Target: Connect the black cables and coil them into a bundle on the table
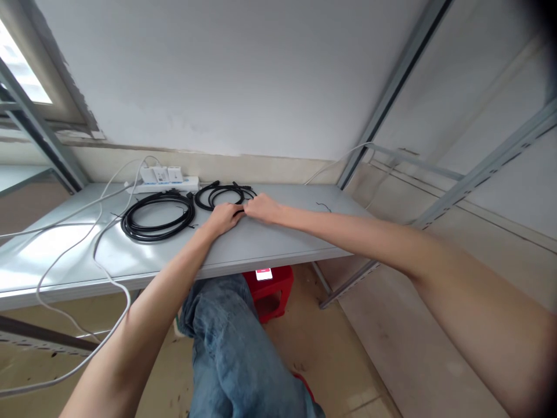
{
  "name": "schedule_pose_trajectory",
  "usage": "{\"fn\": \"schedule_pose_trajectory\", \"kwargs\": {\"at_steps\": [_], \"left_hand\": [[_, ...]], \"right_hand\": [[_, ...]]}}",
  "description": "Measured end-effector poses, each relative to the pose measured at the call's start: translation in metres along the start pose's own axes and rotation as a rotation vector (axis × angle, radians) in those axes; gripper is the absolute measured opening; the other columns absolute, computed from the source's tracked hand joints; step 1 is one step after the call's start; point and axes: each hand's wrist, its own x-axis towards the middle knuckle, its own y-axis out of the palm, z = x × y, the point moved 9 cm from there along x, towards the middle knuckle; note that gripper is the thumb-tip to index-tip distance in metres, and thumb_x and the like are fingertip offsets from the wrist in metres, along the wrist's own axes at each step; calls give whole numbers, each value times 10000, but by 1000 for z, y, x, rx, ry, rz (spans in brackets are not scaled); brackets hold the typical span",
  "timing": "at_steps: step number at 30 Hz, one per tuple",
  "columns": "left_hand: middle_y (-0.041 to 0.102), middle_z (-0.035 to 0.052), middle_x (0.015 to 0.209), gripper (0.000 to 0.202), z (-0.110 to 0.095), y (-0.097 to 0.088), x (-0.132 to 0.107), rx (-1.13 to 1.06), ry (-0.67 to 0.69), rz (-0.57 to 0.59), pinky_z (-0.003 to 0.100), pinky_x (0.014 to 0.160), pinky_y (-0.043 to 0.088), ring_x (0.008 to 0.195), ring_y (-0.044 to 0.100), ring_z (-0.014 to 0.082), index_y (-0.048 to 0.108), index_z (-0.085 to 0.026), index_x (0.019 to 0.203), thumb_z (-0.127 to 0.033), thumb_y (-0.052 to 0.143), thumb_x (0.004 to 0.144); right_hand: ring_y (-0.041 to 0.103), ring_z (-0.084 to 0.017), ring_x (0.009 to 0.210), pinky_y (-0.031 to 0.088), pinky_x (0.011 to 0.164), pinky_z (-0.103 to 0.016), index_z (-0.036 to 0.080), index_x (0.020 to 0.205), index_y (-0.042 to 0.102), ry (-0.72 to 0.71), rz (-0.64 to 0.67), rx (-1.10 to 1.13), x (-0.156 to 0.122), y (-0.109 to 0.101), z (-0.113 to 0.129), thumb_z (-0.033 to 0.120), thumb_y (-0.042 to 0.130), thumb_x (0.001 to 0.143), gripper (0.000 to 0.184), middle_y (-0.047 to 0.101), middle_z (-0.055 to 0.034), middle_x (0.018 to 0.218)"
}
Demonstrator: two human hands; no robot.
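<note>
On metal shelf [278,247]: larger black cable coil [152,234] at left, apparently tied, finished. Smaller black cable coil [212,201], by hands, seemingly unfastened. Left hand [224,217], right hand [263,208] closed, gripping black strand [239,212] between them.

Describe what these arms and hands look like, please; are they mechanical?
No, they are human. The left arm and right arm are bare, with no sleeves in view. The left hand and right hand are ungloved, and no watch or bracelet shows.
</note>
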Motion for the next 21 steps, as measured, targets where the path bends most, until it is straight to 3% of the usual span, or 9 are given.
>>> {"fn": "schedule_pose_trajectory", "kwargs": {"at_steps": [4,7,11,14,18,21], "left_hand": [[801,129,1087,413,-2,-2,0,-30,21,-20,329,826,516,1017,740,290,762,-230,1245,-403,455,1029],[798,117,1125,419,-1,-1,1,-36,25,-19,325,840,518,1039,736,283,750,-246,1279,-412,457,1029],[795,110,1151,422,2,-4,1,-33,5,-48,324,862,517,1055,731,277,745,-243,1282,-390,438,1031],[796,120,1138,422,1,-4,0,-27,4,-38,327,835,515,1037,735,289,751,-234,1260,-388,432,1032],[796,119,1141,406,0,-4,-1,-31,-7,-19,318,821,509,1043,736,290,754,-237,1248,-384,446,1028],[789,119,1177,405,0,-4,-1,-38,-11,-11,318,837,513,1061,734,289,747,-230,1268,-372,458,1023]], "right_hand": [[736,-285,936,533,789,-334,100,955,757,385,-126,323,-10,-1,-38,140,600,903,170,780,-184,977],[708,-182,690,516,640,-247,117,792,729,645,-130,873,-20,19,-58,154,651,854,106,763,-104,770],[519,-61,430,316,386,-163,139,730,630,965,-16,1647,-29,58,-50,142,606,913,185,675,-18,595],[498,-49,405,222,336,-147,137,740,611,1025,8,1907,-28,70,-41,108,565,943,211,671,-14,581],[585,-61,469,291,350,-135,109,839,681,984,0,1913,-28,77,-45,116,658,925,89,779,-82,755],[611,-44,509,329,372,-121,90,876,704,915,76,1967,-27,78,-44,83,635,945,98,813,-111,910]]}}
